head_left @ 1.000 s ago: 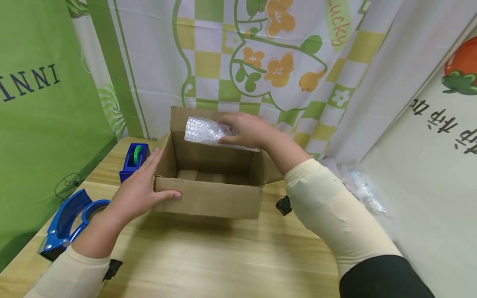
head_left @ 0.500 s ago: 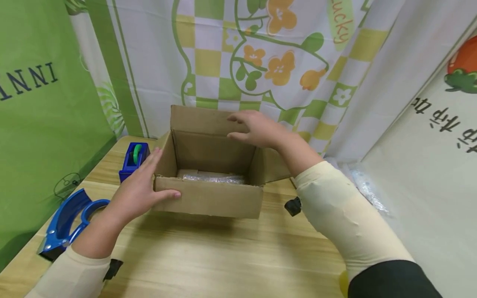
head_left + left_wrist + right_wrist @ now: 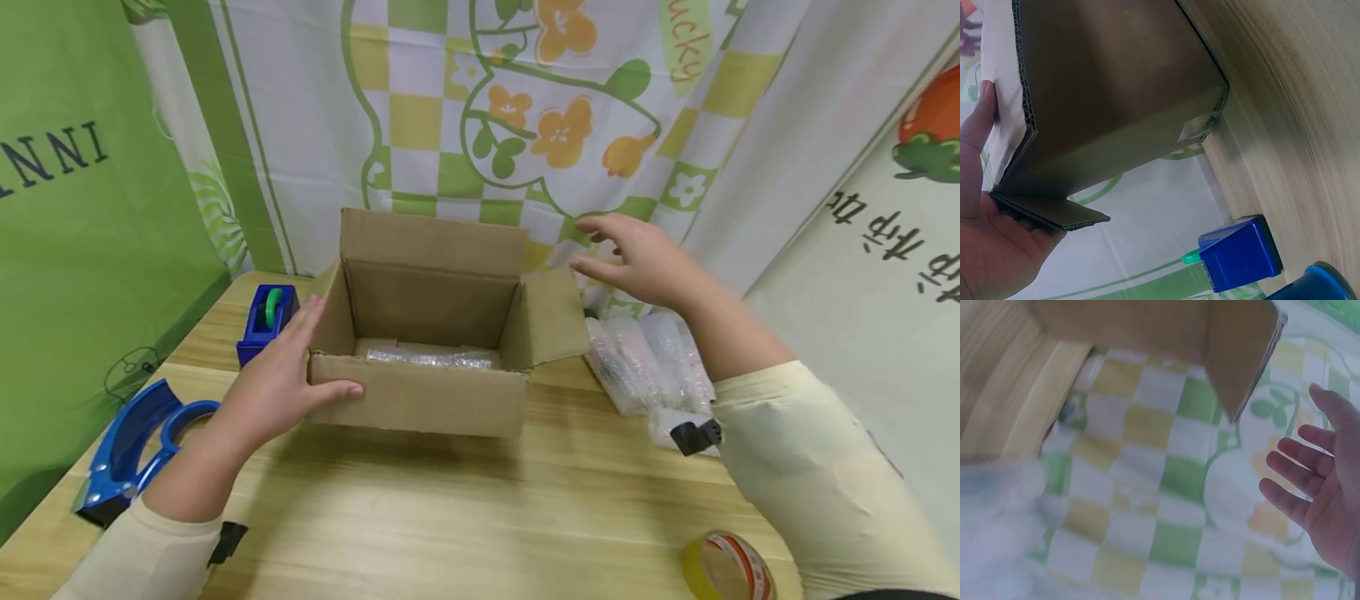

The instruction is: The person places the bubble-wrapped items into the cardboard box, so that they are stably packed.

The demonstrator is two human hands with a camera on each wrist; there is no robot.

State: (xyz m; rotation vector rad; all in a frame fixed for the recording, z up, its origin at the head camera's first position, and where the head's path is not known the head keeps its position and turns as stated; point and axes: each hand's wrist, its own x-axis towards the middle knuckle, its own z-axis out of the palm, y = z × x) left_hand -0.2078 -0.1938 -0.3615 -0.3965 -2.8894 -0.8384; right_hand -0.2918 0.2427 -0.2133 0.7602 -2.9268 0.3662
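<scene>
An open cardboard box (image 3: 420, 396) stands on the table with its flaps spread. My left hand (image 3: 270, 383) holds its near left corner, thumb on the front flap and fingers against the left flap; the left wrist view shows this hand (image 3: 997, 244) from the palm side. Inside, on the box's floor, lies a bubble-wrapped item (image 3: 427, 358), partly hidden by the front wall. My right hand (image 3: 637, 258) is in the air beyond the right flap, holding nothing. In the right wrist view its fingers (image 3: 1300, 459) are spread. Below it several bubble-wrapped packs (image 3: 637, 354) lie at the table's right side.
A small blue tape dispenser (image 3: 266, 321) with a green wheel sits left of the box. Nearer lies a blue hand-held tape dispenser (image 3: 123, 458). A roll of yellow tape (image 3: 727, 567) is at the front right of the table (image 3: 450, 517). Printed curtains (image 3: 420, 108) hang close behind.
The right hand has let go of the bubble-wrapped item, which now lies in the box, and has moved right towards the packs. The left hand stays on the box corner.
</scene>
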